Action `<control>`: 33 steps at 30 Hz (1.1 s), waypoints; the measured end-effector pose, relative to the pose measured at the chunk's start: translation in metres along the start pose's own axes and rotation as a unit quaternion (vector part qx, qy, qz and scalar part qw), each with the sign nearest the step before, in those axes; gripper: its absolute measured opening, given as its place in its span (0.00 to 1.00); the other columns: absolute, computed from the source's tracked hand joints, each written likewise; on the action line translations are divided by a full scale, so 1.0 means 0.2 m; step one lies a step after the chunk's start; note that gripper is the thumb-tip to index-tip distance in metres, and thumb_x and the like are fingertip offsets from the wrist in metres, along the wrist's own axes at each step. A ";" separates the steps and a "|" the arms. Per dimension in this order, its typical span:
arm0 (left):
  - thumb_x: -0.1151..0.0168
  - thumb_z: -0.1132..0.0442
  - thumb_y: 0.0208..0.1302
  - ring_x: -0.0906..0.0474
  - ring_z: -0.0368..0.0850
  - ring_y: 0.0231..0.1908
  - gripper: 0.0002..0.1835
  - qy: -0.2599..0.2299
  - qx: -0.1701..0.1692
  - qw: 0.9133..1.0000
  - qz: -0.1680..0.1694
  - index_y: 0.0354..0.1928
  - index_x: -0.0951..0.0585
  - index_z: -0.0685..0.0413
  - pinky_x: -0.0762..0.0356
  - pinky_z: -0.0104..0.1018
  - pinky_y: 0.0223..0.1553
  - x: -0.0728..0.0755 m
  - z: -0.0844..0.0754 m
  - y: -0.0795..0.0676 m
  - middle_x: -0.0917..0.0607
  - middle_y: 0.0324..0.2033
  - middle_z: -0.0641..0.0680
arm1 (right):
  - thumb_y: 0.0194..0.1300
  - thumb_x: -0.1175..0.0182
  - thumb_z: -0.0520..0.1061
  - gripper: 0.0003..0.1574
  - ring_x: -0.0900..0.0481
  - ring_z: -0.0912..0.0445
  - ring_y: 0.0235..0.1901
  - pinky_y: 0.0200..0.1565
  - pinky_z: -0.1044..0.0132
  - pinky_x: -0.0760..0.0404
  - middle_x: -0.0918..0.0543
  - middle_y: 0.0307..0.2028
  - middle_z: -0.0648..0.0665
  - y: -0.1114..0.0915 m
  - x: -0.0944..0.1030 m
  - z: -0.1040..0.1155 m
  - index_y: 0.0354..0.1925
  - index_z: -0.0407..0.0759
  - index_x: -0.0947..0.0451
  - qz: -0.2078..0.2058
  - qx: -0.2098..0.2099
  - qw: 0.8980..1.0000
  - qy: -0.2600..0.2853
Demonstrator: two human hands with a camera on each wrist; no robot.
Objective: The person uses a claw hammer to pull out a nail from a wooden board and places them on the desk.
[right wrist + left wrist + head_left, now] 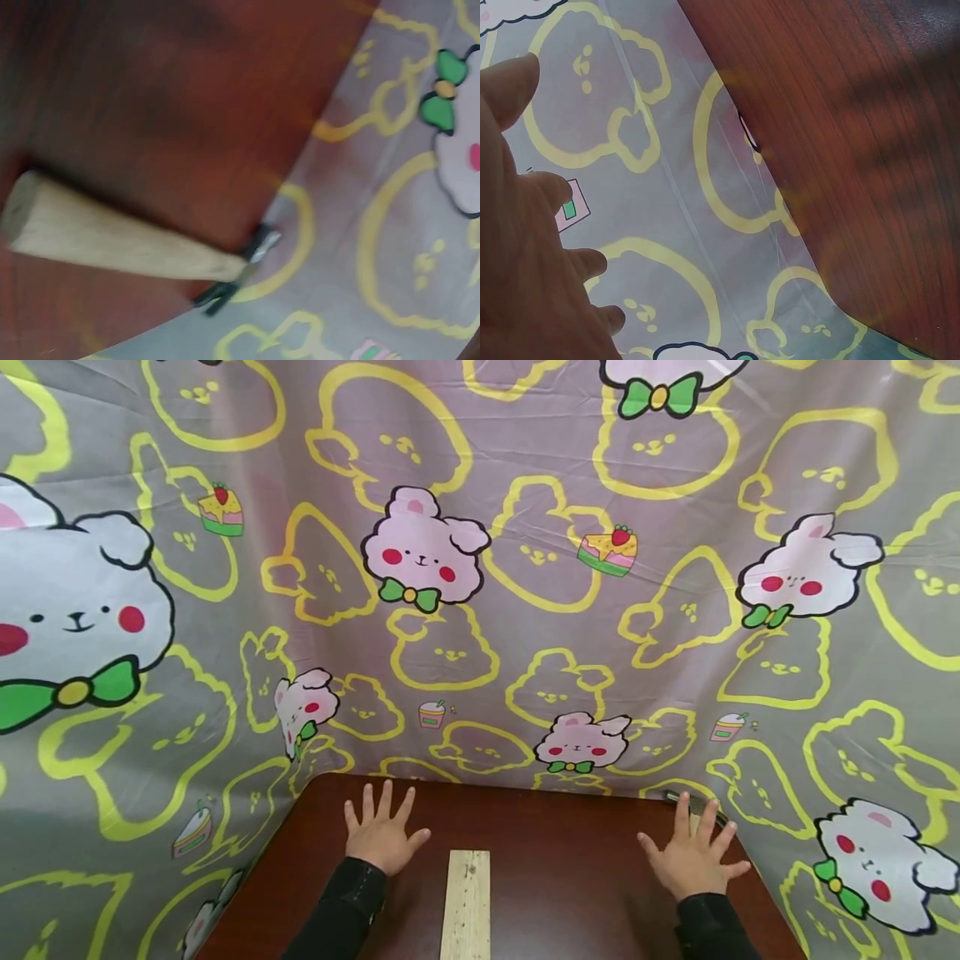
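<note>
My left hand [381, 839] is held up with its fingers spread, to the left of a pale wooden board [467, 906]. The left wrist view shows part of the same hand [525, 247], holding nothing. On the board's other side, my right hand [692, 858] also has its fingers spread and grips nothing. Beyond its fingers a claw hammer [127, 236] lies in the table's far right corner. Its thick wooden handle and dark metal head show in the right wrist view. In the head view, the fingers partly cover the hammer.
A dark red-brown table [555, 835] extends beneath both hands. Grey fabric [525, 627] printed with yellow outlines and white cartoon animals hangs around its back and both sides. The board lies lengthwise, running out of the head view at the bottom.
</note>
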State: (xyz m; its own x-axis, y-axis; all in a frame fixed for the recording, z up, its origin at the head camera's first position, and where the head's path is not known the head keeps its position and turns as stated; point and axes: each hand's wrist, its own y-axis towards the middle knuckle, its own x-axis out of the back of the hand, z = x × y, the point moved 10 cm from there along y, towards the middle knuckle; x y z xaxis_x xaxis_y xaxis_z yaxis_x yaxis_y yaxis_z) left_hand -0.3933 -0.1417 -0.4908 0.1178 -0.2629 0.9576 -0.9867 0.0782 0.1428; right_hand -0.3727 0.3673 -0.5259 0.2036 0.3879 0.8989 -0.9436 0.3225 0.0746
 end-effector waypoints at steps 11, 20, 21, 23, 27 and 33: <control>0.38 0.41 0.70 0.64 0.78 0.79 0.42 -0.011 0.012 1.000 -0.010 0.80 0.36 0.49 0.70 0.79 0.72 0.05 0.06 -0.01 0.49 0.80 0.70 | 0.34 0.29 0.88 1.06 0.90 0.14 0.66 0.56 0.08 0.66 1.05 0.64 0.31 0.06 -0.08 -0.38 0.74 0.51 0.98 0.076 -0.150 0.983 0.077; 0.39 0.41 0.71 0.63 0.77 0.79 0.40 -0.004 0.006 1.000 0.000 0.79 0.35 0.46 0.69 0.78 0.73 0.05 0.03 0.01 0.49 0.81 0.69 | 0.38 0.18 0.73 1.10 0.91 0.17 0.68 0.68 0.19 0.56 1.02 0.61 0.19 -0.01 -0.26 -0.62 0.69 0.41 1.02 0.149 -0.238 0.948 0.152; 0.39 0.41 0.71 0.63 0.77 0.79 0.40 -0.003 0.006 1.000 0.001 0.80 0.36 0.46 0.69 0.78 0.73 0.04 0.03 0.01 0.49 0.81 0.69 | 0.39 0.18 0.72 1.10 0.90 0.17 0.68 0.69 0.20 0.55 1.00 0.61 0.16 -0.02 -0.28 -0.63 0.69 0.40 1.02 0.158 -0.243 0.944 0.155; 0.39 0.41 0.70 0.63 0.77 0.79 0.40 -0.002 0.006 1.000 0.000 0.80 0.36 0.47 0.69 0.78 0.73 0.04 0.03 0.01 0.49 0.81 0.69 | 0.45 0.20 0.69 1.05 0.85 0.16 0.70 0.70 0.21 0.57 0.93 0.64 0.11 -0.02 -0.30 -0.62 0.70 0.38 1.01 0.175 -0.246 0.940 0.159; 0.38 0.41 0.70 0.63 0.77 0.79 0.41 -0.005 0.009 1.000 0.001 0.80 0.36 0.46 0.71 0.77 0.73 0.03 0.03 0.01 0.49 0.81 0.69 | 0.53 0.23 0.68 0.98 0.66 0.11 0.70 0.71 0.23 0.53 0.76 0.66 0.05 -0.02 -0.38 -0.63 0.73 0.35 0.95 0.207 -0.252 0.935 0.137; 0.38 0.41 0.70 0.65 0.77 0.79 0.41 -0.007 0.011 1.000 0.005 0.80 0.36 0.47 0.72 0.77 0.73 -0.01 0.05 0.02 0.50 0.81 0.69 | 0.60 0.26 0.60 0.80 0.54 0.10 0.68 0.69 0.24 0.43 0.62 0.64 0.04 0.06 -0.50 -0.74 0.77 0.26 0.72 0.206 -0.251 0.944 0.061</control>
State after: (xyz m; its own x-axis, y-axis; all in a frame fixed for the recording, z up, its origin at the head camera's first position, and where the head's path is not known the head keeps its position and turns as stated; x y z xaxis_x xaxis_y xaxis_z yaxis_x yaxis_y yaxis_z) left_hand -0.3982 -0.1508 -0.4943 0.1070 -0.2761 0.9552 -0.9900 0.0595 0.1281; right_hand -0.3661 0.4612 -0.6791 -0.0961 0.6563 0.7484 -0.7135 0.4788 -0.5115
